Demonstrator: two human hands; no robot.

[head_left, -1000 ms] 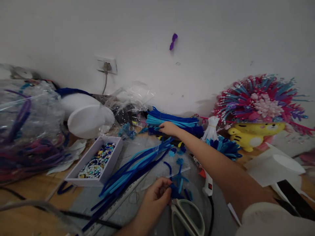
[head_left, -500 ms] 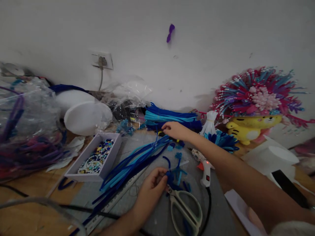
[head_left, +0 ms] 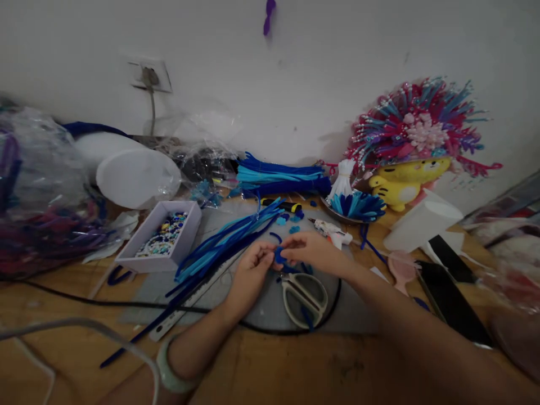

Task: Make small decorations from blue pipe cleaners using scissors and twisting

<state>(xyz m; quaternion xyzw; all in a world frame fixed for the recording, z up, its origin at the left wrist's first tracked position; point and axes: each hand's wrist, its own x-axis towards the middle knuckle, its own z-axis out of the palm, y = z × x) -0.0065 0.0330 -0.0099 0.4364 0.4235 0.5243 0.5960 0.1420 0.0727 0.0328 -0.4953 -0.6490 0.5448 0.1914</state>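
Note:
My left hand (head_left: 250, 271) and my right hand (head_left: 313, 251) meet over the grey mat (head_left: 270, 304), both pinched on a small dark blue pipe cleaner piece (head_left: 279, 256) between them. White-handled scissors (head_left: 304, 291) lie just below my right hand. A loose bunch of blue pipe cleaners (head_left: 223, 243) lies to the left of my hands. A neat bundle of blue pipe cleaners (head_left: 280, 177) rests against the wall behind.
A white box of beads (head_left: 162, 236) sits left of the mat. A glue gun (head_left: 333, 230), a ruler (head_left: 185, 306) and a black cable (head_left: 105, 304) lie around. A yellow plush toy (head_left: 405, 180) under a pink and blue headpiece (head_left: 415, 124) stands at right. Plastic bags (head_left: 37, 191) crowd the left.
My right hand has drawn back from the far blue bundle and come down to meet my left hand on the small blue piece. The view has tilted downward.

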